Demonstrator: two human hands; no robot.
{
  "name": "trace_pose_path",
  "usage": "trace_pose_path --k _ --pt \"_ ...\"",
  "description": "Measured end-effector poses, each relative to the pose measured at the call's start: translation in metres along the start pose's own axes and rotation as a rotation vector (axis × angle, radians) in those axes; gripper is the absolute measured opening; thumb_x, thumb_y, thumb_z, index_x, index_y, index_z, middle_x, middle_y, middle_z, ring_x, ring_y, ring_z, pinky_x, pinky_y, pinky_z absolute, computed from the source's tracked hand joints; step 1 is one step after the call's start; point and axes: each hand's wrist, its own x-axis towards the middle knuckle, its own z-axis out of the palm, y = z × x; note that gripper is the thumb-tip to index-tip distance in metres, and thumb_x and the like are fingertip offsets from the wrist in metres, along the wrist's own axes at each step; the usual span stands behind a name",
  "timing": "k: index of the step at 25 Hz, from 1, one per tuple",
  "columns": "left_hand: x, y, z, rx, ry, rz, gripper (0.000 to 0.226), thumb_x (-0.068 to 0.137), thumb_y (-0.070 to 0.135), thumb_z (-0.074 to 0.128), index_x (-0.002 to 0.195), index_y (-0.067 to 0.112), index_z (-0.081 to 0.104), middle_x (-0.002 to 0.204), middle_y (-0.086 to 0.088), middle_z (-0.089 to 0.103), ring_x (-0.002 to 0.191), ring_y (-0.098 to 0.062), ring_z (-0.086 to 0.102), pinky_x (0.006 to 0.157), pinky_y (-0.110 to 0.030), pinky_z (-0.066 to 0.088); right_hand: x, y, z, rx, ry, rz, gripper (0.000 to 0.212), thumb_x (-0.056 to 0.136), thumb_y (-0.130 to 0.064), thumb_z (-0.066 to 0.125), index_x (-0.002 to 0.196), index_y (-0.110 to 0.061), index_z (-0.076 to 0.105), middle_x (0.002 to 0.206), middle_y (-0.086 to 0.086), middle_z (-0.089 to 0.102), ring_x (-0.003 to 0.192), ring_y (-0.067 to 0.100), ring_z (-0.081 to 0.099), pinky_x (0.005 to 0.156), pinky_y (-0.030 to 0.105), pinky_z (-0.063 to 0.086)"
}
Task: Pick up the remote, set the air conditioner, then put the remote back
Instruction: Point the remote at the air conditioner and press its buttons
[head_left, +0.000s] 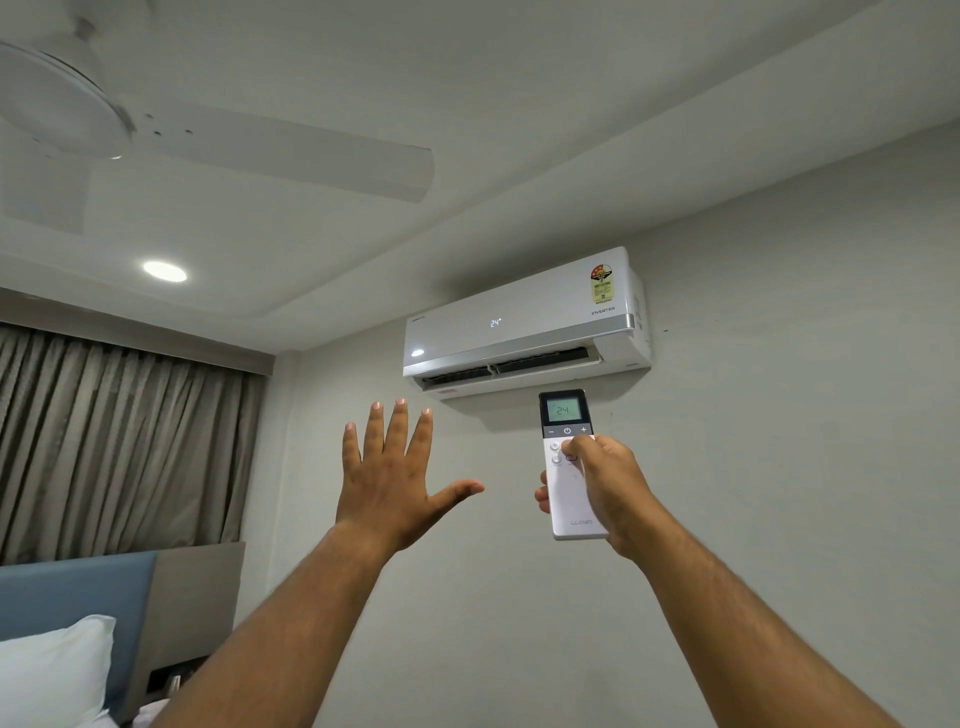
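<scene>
Above and to the left of the air conditioner (524, 322), a white ceiling fan (208, 135) and a round ceiling light (165, 271); lower left of it, grey curtains (119, 441), a blue headboard (72, 592) and a white pillow (52, 670). Air conditioner mounted high on the wall, flap open, front panel showing 24. Directly below its right half, just under the casing as seen from here, the remote (569, 462), held upright with its long axis pointing up at the unit, screen end topmost and also reading 24. Right hand (608, 488) closed around the remote's lower body, thumb lying across the button area beneath the screen, fingers wrapped behind. Left hand (395, 467) to the left of the remote and apart from it, empty, palm away, fingers spread wide, raised toward the unit's left half as if feeling for air. Matching readings suggest the setting step is done or nearly so. Remaining, by that judgement: lowering the remote and returning it to its resting place, which is out of view. Already in the right hand's grip, so no handover needed; left hand nearer the bed side, free to steady nothing in particular.
</scene>
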Motion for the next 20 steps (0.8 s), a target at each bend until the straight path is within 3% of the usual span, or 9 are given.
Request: trace_pose_path --k 20 --pt "-0.0036 -0.0009 0.0006 -0.017 0.021 -0.019 0.115 0.063 0.095 -0.007 0.153 0.024 -0.009 0.164 -0.01 -0.008 0.149 -0.034 -0.016 0.118 -0.058 -0.008 0.0028 0.0001 0.0053 -0.016 0.004 -0.011 0.016 0.088 -0.017 0.051 0.098 -0.005 0.057 0.062 0.013 0.074 0.056 0.035 0.075 0.056 0.045 0.063"
